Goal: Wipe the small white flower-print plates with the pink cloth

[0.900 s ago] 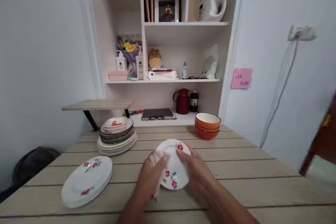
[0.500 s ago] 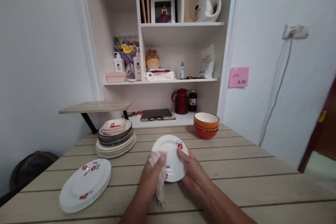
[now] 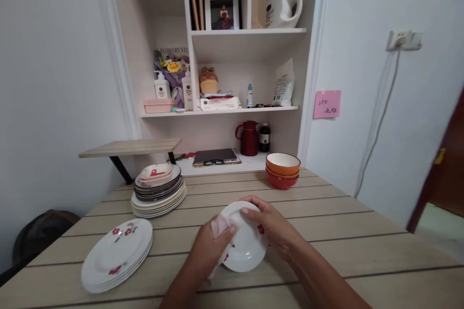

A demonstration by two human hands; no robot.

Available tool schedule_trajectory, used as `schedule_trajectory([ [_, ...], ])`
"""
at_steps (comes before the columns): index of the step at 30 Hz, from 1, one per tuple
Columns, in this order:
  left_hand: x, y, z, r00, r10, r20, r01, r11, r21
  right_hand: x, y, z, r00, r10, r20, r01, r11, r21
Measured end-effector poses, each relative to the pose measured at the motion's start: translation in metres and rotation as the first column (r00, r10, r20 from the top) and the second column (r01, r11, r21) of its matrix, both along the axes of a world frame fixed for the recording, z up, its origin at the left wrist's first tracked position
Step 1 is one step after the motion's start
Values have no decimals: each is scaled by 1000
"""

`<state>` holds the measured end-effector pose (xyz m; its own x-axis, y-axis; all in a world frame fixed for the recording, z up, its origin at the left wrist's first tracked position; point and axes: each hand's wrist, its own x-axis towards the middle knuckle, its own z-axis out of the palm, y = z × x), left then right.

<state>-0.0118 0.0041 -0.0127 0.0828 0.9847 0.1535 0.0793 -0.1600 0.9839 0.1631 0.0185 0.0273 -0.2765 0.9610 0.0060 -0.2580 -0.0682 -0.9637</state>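
A small white plate with red flowers is held up, tilted, above the table. My right hand grips its upper right rim, thumb on the face and fingers behind. At the plate's left edge, my left hand is closed on a pale pink cloth, pinching it against the rim with the thumb in front. To the left lies a stack of flowered white plates. Behind that stands a taller stack of plates topped by small square dishes.
Stacked orange and red bowls stand at the table's back right. A raised wooden shelf overhangs the back left. Behind the table are a red jug, a dark bottle and a laptop-like dark slab with glasses on it.
The plate has turned and come slightly lower and nearer. My right hand has moved up to its upper rim, and my left hand with the cloth has shifted round the left edge.
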Motion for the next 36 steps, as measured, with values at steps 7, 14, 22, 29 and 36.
schedule_trajectory([
  [7,4,6,3,976,104,192,-90,992,-84,-20,5,-17,944,-186,-273,174,983,-66],
  [14,10,-1,8,931,194,309,-161,979,-129,-29,7,-24,860,-190,-473,119,977,-175],
  [22,0,-5,9,971,-67,229,99,986,-131,-1,-2,-4,971,140,-191,-151,987,-45],
  [29,3,1,7,962,96,255,-62,988,-140,-17,-3,-13,967,-38,-252,31,999,-33],
  [36,10,3,4,925,166,343,-100,974,-202,-37,-1,-21,874,-227,-430,161,970,-185],
])
